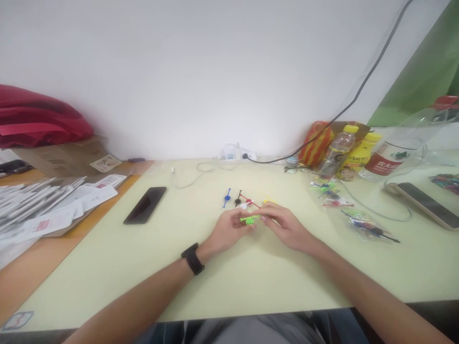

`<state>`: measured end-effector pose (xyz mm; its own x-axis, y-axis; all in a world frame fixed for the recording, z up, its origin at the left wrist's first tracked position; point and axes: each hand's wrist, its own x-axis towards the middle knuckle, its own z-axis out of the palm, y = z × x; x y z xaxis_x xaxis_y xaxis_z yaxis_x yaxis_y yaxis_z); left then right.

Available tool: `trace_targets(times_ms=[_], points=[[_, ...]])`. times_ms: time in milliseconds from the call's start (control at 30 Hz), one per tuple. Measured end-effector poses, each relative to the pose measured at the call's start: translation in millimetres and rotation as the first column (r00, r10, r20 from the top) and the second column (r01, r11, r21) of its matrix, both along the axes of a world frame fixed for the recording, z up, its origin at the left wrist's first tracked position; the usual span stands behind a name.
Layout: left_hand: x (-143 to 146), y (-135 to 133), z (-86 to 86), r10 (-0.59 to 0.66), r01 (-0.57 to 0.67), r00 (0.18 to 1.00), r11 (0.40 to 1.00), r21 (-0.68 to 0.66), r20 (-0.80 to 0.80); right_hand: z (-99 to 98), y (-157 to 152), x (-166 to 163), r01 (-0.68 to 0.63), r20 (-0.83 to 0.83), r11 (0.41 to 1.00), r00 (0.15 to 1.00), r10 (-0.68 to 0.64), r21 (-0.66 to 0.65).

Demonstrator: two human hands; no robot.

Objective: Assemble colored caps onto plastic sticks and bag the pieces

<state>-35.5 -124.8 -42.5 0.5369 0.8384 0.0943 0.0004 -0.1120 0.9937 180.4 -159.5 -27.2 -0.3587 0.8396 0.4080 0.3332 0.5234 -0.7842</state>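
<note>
the left hand (227, 230) and right hand (287, 227) meet fingertip to fingertip just above the bench (251, 277), and both pinch the green piece (249, 219), a small plastic rod with a knob, one hand at each end. it lies level across the gap between the hands, nearer the left thumb; a grip at both ends seems meant to steady so small a part, with the wrists low over the bench for support.

just beyond the fingertips lie loose pieces of the same kind: a blue piece (226, 197) and a black piece (238, 198) ahead of the left hand, a red piece (250, 201) between the hands, a yellow piece (268, 200) ahead of the right hand. they sit near, probably to be within easy reach.

clear bags (362, 224) of more pieces lie outside the right hand, with bottles (337, 153) farther beyond. a dark phone (145, 204) lies well outside the left hand. a watch (192, 258) is on the left wrist.
</note>
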Motion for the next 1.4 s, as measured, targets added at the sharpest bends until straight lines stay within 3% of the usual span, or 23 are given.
trace_targets(times_ms=[233, 533, 767, 1133, 1400], points=[[0.3, -4.7, 1.6, -0.062, 0.06, 0.998, 0.996, 0.071, 0.015, -4.5, -6.1, -4.5, -0.017, 0.058, 0.993, 0.998, 0.023, -0.114], [-2.1, -5.8, 6.4, -0.029, 0.046, 0.997, 0.963, 0.264, -0.067, -11.5, -2.0, -1.7, 0.023, 0.123, 1.0, 0.992, -0.023, 0.0], [-7.3, -3.5, 5.6, 0.019, 0.074, 0.979, 0.897, 0.437, -0.204, -11.9, -1.4, 1.1, 0.034, 0.187, 0.996, 0.981, -0.049, 0.08], [-10.0, -0.7, 2.2, 0.025, 0.098, 0.969, 0.873, 0.477, -0.244, -11.3, -0.6, 3.1, 0.018, 0.24, 0.998, 0.97, -0.03, 0.052], [-11.0, -2.7, 9.5, -0.024, 0.143, 0.966, 0.878, 0.457, -0.258, -7.3, -1.2, 2.0, 0.005, 0.244, 1.0, 0.97, -0.008, 0.014]])
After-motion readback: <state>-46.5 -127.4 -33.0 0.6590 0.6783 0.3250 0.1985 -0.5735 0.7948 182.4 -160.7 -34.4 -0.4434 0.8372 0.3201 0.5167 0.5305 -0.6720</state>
